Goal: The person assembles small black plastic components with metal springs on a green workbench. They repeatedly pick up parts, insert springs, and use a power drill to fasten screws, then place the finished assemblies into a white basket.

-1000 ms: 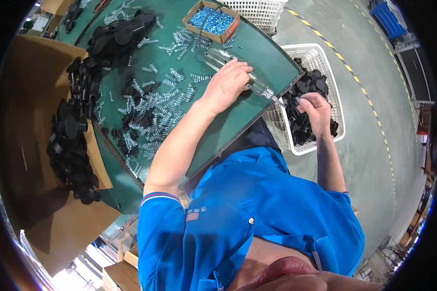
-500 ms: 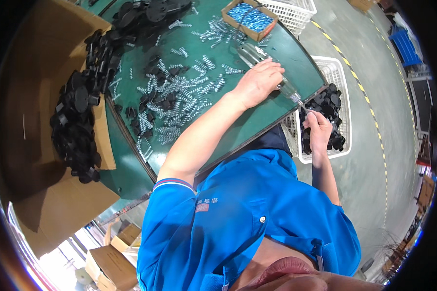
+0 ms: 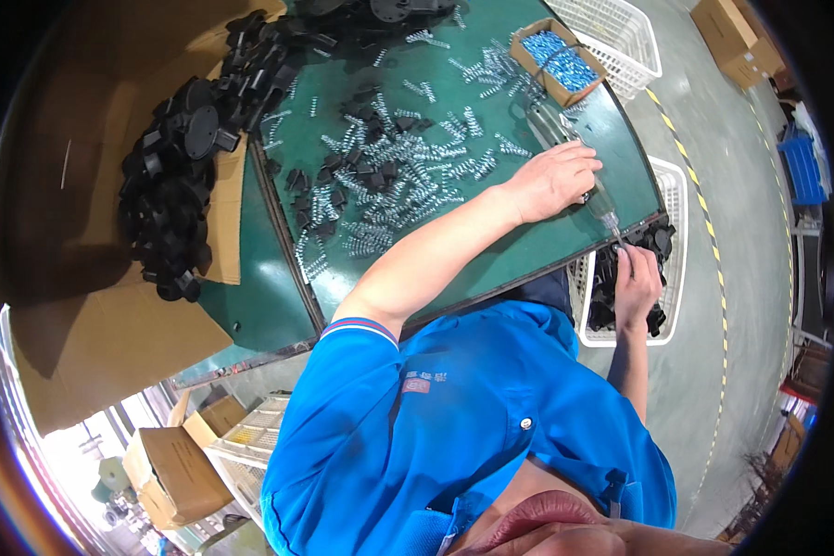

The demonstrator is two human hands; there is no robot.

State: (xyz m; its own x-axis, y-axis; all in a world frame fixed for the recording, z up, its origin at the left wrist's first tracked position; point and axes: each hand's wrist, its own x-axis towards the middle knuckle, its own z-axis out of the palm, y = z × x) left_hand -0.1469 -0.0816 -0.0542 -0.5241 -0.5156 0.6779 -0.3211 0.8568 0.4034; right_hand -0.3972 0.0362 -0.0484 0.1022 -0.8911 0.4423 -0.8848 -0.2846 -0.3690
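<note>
My left hand (image 3: 554,182) is wrapped over a translucent grey power screwdriver (image 3: 603,206), which lies slanted on the green tabletop near its right corner. Its bit points toward me, past the table's edge. At the bit's tip my right hand (image 3: 638,285) is closed in a pinch; what sits between those fingertips is too small to make out. Below that hand stands a white plastic basket (image 3: 674,278) with black plastic parts (image 3: 656,243) inside. To the left of the screwdriver, many metal springs (image 3: 426,167) lie loose among small black pieces (image 3: 372,172).
A small cardboard box of blue screws (image 3: 558,61) stands at the far right of the green table (image 3: 491,250). At left, a large cardboard box (image 3: 102,343) holds black round parts (image 3: 171,176). Another white basket (image 3: 635,42) is beyond the table, beside a yellow-black floor line (image 3: 686,139).
The whole view has shifted, so the table and both hands appear farther right and lower. Both hands keep their places at the screwdriver and its tip.
</note>
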